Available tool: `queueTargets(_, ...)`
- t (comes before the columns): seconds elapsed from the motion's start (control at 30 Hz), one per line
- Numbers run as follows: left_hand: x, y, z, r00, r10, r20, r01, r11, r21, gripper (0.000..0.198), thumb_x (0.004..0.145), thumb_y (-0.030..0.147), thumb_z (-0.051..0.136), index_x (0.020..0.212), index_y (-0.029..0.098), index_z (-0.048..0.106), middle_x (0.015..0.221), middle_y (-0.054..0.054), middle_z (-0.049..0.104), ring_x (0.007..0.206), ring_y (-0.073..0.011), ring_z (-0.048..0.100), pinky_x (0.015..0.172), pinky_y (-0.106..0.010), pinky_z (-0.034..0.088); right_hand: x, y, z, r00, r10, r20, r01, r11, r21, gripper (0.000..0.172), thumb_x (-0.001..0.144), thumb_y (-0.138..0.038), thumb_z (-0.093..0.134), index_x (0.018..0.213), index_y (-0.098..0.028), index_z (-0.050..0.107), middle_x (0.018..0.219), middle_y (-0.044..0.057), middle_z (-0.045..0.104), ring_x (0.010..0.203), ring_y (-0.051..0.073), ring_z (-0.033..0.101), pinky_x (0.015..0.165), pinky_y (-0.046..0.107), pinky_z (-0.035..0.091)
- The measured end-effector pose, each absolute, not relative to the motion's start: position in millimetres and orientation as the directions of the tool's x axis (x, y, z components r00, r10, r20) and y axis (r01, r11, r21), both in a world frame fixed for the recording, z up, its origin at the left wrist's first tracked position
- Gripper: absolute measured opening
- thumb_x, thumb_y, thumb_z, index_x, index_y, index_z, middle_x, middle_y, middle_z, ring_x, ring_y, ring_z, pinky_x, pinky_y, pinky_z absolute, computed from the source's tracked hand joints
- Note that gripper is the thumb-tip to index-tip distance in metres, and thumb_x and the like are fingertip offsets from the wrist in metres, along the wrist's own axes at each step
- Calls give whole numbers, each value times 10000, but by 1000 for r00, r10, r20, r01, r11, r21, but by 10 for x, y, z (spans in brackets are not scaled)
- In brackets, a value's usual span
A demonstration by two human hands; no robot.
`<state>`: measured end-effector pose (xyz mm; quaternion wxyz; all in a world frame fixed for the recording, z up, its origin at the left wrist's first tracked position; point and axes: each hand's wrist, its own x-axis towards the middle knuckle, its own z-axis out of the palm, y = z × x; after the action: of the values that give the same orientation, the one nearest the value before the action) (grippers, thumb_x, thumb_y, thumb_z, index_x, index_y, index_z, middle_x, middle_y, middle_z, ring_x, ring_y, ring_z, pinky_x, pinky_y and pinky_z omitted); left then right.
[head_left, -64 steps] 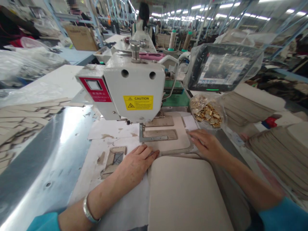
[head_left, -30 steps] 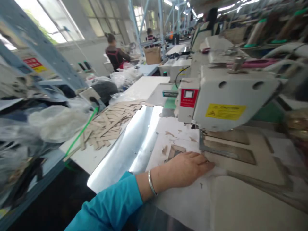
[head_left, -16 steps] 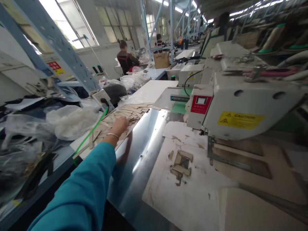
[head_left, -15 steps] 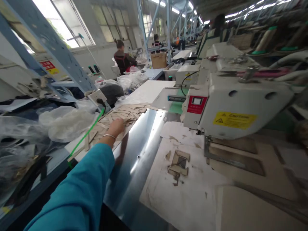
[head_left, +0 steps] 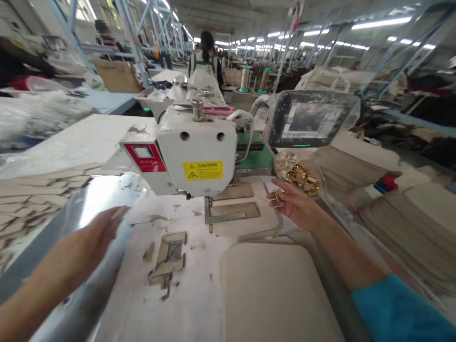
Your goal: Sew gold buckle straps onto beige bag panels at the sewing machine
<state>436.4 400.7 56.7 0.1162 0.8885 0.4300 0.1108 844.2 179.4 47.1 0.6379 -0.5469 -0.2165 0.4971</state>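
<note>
My left hand (head_left: 94,242), blurred by motion, is over the shiny metal plate (head_left: 81,209). Its fingers are pressed together; whatever they hold, if anything, is hidden. My right hand (head_left: 301,206) pinches a small gold metal buckle (head_left: 278,194) near the right end of the sewing machine's clamp frame (head_left: 233,216). Just behind that hand lies a clear bag of gold buckles (head_left: 302,178). Under the clamp is a beige panel (head_left: 245,228). Another beige rounded panel (head_left: 274,289) lies in front of it. On the white sheet (head_left: 142,304) is a cut-out template (head_left: 171,256).
The white machine head (head_left: 195,147) stands in the middle, with a plastic-wrapped screen (head_left: 309,118) to its right. Beige fabric strips (head_left: 32,199) are heaped at left. Stacks of beige panels (head_left: 409,237) lie at right. Another person (head_left: 206,57) sits beyond the machine.
The view has swung right. My left hand has left the strip pile and come toward the machine. My right hand, unseen before, now shows with a gold buckle.
</note>
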Motion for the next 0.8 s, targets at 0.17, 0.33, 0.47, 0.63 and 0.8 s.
queueTargets(0.17,5248,3227,594,803,589,-97,595,-776,211,204,993,271,317,1043,188,496,787,-53,701,743,-240,711,665,-330,538,8141,1875,443,350,856,-381,-225,-317,-921,260,819,-408,613,786,-152,576,632,-15,573,440,55,421,367,178,177)
queueTargets(0.33,6077,2785,638,908,416,54,412,-908,73,167,973,167,372,1050,180,519,879,-73,688,739,-259,715,583,-338,557,7803,1979,496,370,851,-372,53,-419,-907,144,850,-317,479,826,-182,523,610,-36,519,439,68,371,406,190,185)
queueTargets(0.47,6290,2737,594,918,387,80,387,-922,17,176,928,67,392,1031,116,525,852,-119,679,770,-257,717,590,-318,561,7710,1970,532,337,930,-144,521,-312,-794,192,884,-227,377,886,-174,561,682,20,588,600,145,543,567,253,399)
queueTargets(0.63,6440,2780,517,921,380,87,377,-925,51,192,919,40,412,1058,91,533,870,-123,691,751,-241,714,604,-311,547,7593,1877,554,267,964,16,894,-241,-377,362,898,-151,350,1207,-101,532,973,162,691,856,258,660,747,338,427)
queueTargets(0.8,6504,2836,367,903,366,224,349,-931,111,185,931,90,467,1107,113,521,982,-105,666,911,-233,668,758,-337,527,7820,1912,513,344,939,-8,848,-315,-426,315,874,-180,370,1106,-143,578,795,88,672,747,226,638,678,308,405)
